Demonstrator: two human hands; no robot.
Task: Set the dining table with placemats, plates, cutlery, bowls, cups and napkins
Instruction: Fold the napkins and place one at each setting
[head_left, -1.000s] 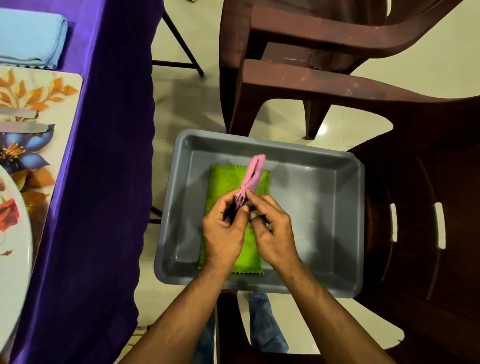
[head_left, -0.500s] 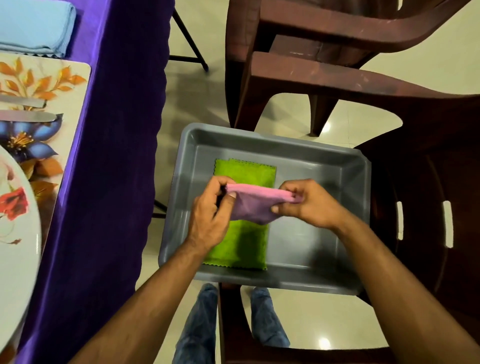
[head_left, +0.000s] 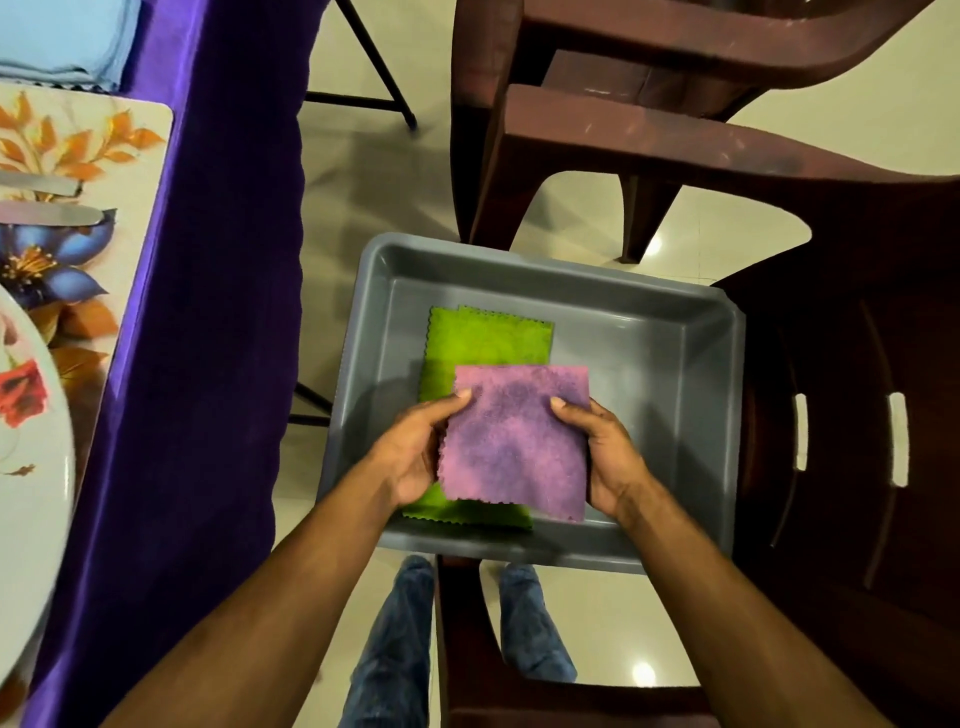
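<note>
Though unlabelled, pink napkin (head_left: 514, 441) held flat.

This looks like a home dining room: brown plastic chairs (head_left: 675, 130), a shiny tiled floor (head_left: 374, 197), a purple tablecloth (head_left: 208, 312), a flowery placemat (head_left: 78, 249).

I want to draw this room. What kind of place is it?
Probably a home dining area: a purple-clothed table with a floral placemat and flowered white plate, plus brown plastic chairs.

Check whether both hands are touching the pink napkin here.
Touching. The head view shows the left hand and right hand each holding a side edge of the pink napkin, thumbs on top, above the grey tub.
</note>
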